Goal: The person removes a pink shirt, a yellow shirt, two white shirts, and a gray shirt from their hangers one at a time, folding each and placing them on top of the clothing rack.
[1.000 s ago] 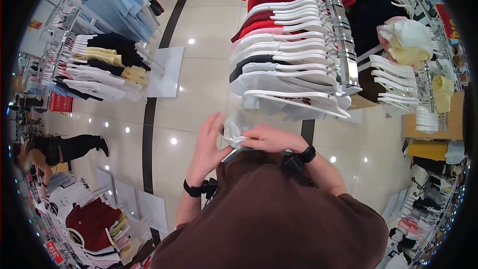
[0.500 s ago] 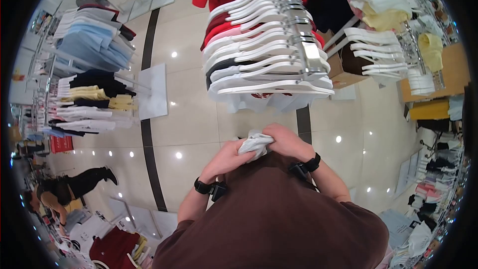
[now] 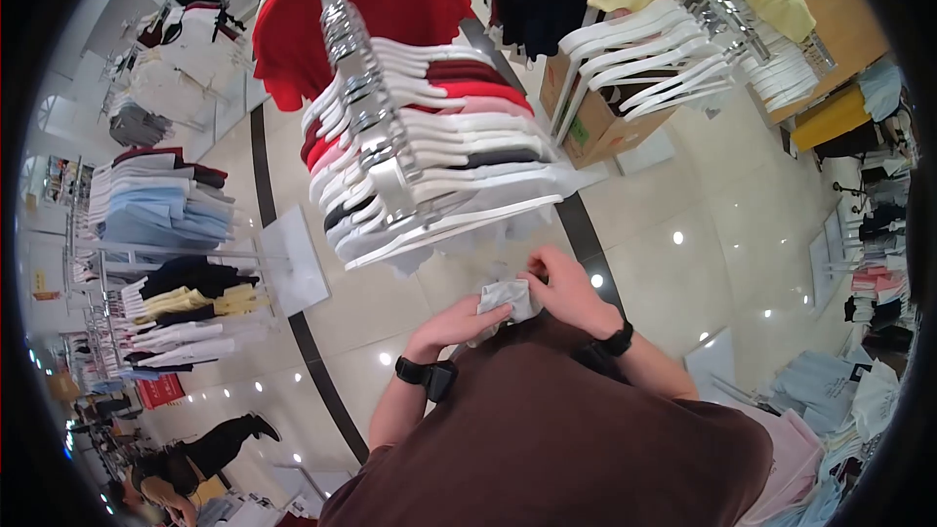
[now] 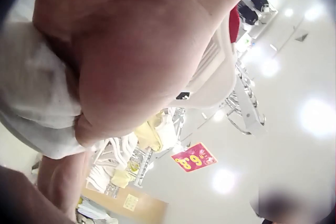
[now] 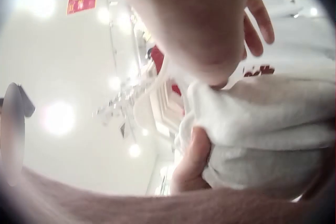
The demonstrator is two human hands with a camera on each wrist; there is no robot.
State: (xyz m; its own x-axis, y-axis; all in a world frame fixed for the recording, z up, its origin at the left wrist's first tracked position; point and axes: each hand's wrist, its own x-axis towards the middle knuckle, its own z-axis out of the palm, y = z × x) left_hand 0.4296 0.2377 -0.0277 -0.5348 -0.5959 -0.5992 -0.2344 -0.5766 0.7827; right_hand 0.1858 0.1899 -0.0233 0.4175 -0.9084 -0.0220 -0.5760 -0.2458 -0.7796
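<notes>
A bunched white cloth [image 3: 508,301] is held close in front of the body. My left hand [image 3: 451,324] grips its left side, the thumb lying over it; in the left wrist view the cloth [image 4: 39,98] sits folded against the left hand [image 4: 136,50]. At the cloth's right edge my right hand [image 3: 576,295] pinches it between thumb and fingers. The right wrist view has the cloth [image 5: 262,134] between the right hand's thumb and forefinger [image 5: 194,155], other fingers spread behind.
Ahead stands a metal rail [image 3: 366,107] of white hangers with red, pink, white and dark clothes. More racks stand left [image 3: 166,215] and right [image 3: 654,49], above a cardboard box [image 3: 595,127]. Another person [image 3: 185,464] is at the lower left.
The head view has turned, so the rail has shifted left and the racks tilt. The cloth is more compactly bunched, and both hands have changed their hold on it.
</notes>
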